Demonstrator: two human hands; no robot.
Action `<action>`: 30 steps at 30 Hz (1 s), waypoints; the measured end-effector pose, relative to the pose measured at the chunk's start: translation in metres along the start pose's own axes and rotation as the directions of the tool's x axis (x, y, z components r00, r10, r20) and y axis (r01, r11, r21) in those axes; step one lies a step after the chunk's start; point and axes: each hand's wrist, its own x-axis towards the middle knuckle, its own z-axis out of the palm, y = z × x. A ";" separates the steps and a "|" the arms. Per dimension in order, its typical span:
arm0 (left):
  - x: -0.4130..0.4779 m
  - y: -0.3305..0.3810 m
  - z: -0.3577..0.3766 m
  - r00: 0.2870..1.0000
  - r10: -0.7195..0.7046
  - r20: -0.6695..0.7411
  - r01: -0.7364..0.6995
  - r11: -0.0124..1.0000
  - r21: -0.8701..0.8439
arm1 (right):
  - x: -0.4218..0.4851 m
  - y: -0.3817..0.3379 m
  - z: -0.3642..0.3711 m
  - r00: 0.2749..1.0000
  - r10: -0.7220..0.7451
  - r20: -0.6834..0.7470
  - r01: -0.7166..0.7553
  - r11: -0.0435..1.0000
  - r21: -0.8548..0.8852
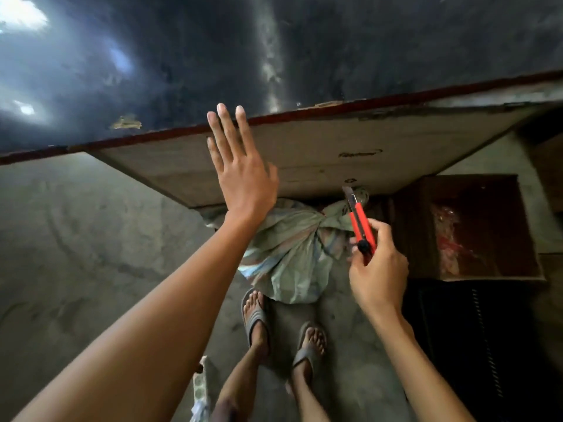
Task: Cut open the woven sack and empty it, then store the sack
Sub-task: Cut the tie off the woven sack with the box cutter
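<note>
The woven sack, tied shut w/ a knot, is seen lying on the concrete floor, partly under the tabletop, just ahead of the sandalled feet. A red utility knife, blade out, is gripped by the right hand above the knot. The left hand is held flat, fingers spread wide, at the tabletop edge

Concrete floor bears tied sack, box.
</note>
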 end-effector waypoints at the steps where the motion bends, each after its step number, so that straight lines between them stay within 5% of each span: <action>1: -0.003 0.004 0.004 1.000 -0.010 -0.023 0.010 1.000 -0.010 | -0.003 0.012 0.003 1.000 0.016 0.000 -0.016 1.000 -0.008; 5: -0.025 0.012 0.047 0.999 -0.025 -0.044 0.020 0.992 -0.121 | -0.010 0.063 0.033 0.990 0.137 0.021 -0.137 0.990 -0.014; 11: -0.101 0.012 0.194 0.934 0.167 0.316 -0.086 0.964 -0.253 | -0.004 0.151 0.100 0.966 0.258 -0.024 -0.256 0.965 0.054; 20: -0.062 0.032 0.396 0.911 0.214 0.353 -0.106 0.947 -0.303 | 0.068 0.263 0.198 0.970 0.119 -0.210 -0.066 0.968 0.242; 23: -0.040 0.036 0.440 0.834 0.189 0.518 -0.024 0.951 -0.309 | 0.085 0.287 0.213 0.952 0.078 -0.297 0.007 0.961 0.275; 27: -0.019 0.035 0.467 0.609 0.308 0.731 -0.055 0.936 -0.348 | 0.111 0.309 0.227 0.937 0.052 -0.346 0.055 0.955 0.291; 30: -0.024 0.033 0.467 0.575 0.395 0.716 -0.168 0.914 -0.369 | 0.110 0.321 0.245 0.960 0.030 -0.279 0.056 0.954 0.296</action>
